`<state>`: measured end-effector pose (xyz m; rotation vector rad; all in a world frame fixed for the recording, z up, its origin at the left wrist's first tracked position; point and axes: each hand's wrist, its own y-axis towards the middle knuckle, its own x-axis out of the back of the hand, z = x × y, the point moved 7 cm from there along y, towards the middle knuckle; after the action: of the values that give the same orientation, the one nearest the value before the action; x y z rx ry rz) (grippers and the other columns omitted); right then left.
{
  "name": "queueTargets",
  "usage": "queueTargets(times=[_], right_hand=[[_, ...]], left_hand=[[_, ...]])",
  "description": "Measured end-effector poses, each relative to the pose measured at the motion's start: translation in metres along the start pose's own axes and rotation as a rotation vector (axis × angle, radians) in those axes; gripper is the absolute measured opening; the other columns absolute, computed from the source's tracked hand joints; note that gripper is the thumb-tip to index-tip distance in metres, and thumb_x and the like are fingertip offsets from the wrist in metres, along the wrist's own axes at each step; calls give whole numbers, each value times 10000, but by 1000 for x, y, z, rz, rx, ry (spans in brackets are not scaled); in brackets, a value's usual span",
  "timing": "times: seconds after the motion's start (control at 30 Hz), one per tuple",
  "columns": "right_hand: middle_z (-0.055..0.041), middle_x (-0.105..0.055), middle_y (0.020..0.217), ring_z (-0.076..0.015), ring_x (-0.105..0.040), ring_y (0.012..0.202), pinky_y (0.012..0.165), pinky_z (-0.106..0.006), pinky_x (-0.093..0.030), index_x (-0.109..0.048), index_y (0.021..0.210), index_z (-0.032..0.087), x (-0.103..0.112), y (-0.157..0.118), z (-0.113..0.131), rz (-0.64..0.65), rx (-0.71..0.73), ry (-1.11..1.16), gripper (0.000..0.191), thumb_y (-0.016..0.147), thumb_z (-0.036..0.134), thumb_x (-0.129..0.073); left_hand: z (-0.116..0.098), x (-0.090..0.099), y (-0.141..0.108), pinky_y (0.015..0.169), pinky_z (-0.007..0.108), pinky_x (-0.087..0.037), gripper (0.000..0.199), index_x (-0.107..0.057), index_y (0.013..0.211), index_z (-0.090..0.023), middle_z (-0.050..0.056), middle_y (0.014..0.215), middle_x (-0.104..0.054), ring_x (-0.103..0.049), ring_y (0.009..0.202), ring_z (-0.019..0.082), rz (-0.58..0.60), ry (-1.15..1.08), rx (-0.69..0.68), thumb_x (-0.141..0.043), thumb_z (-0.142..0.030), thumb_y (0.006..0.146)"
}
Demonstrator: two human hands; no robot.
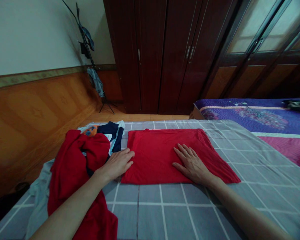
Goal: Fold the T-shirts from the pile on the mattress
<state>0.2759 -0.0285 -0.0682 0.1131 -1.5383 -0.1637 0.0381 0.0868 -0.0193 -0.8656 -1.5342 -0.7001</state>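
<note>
Red shirt [160, 160] lay flat on the bed [150, 210], right of the clothes pile [82, 156] | left hand [118, 163] at its left edge, fingers loosely bent, grip unclear | right hand [192, 164] spread open on top, grasping nothing

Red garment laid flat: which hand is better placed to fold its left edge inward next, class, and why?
Left, probably: the left hand rests at the left edge of the red garment, while the right hand lies spread farther right.
</note>
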Motion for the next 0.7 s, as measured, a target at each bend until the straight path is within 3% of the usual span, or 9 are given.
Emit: queueTargets(times=[0.07,0.17,0.27,0.37,0.43,0.53,0.63,0.7], right_hand=[[-145,-314,1479,-314,-246,1370,1100,-488,-244,-402,1402,147,0,0,0,-2,1,2,680,904,605,-335],[-144,-311,1481,-312,-240,1372,1100,-487,-243,-397,1405,149,-2,0,-1,11,1,7,674,904,597,-348],[-144,-307,1483,-317,-230,1374,1107,-488,-226,-392,1408,144,-1,0,-1,31,-15,5,667,901,577,-381],[-164,-313,1476,-331,-242,1367,1104,-496,-225,-395,1403,123,4,1,7,66,-55,20,651,894,526,-438],[-178,-307,1475,-335,-244,1366,1100,-497,-231,-384,1408,113,9,4,24,92,-40,53,665,878,503,-483],[-173,-283,1487,-329,-212,1378,1106,-500,-208,-367,1416,128,15,13,70,102,71,119,680,860,486,-522],[-169,-265,1496,-311,-197,1385,1117,-485,-183,-344,1423,116,14,23,119,95,175,187,642,890,449,-478],[-166,-261,1497,-284,-197,1388,1126,-462,-173,-301,1439,100,9,26,135,99,199,217,640,913,439,-434]], left_hand=[[-3,2,1,814,317,-446,181,-585,953,-175,69,983,-606,-585,949,209,-81,65,35,-419,-239,916],[-21,0,3,1037,384,-334,411,-485,1260,-167,111,1301,-510,-424,1249,244,-177,52,-69,-443,-400,925],[-33,-25,6,1133,465,-157,793,-254,1449,-151,139,1528,-208,-123,1412,299,-21,8,-146,-453,-626,845],[-29,-44,6,1138,494,-89,963,-151,1482,-141,157,1550,-46,12,1416,324,130,-18,-113,-365,-765,780],[-27,-48,5,1137,498,-62,1020,-119,1487,-147,160,1547,0,56,1410,326,156,-23,-111,-335,-811,743],[-26,-48,4,1133,510,-56,1035,-133,1487,-179,154,1546,1,64,1407,331,154,-25,-113,-346,-833,713],[-26,-49,5,1135,511,-65,1029,-181,1479,-187,148,1547,-43,30,1412,330,121,-21,-104,-396,-824,701],[-26,-51,5,1136,512,-55,1025,-212,1472,-168,154,1545,-72,9,1414,327,106,-12,-102,-411,-814,703]])
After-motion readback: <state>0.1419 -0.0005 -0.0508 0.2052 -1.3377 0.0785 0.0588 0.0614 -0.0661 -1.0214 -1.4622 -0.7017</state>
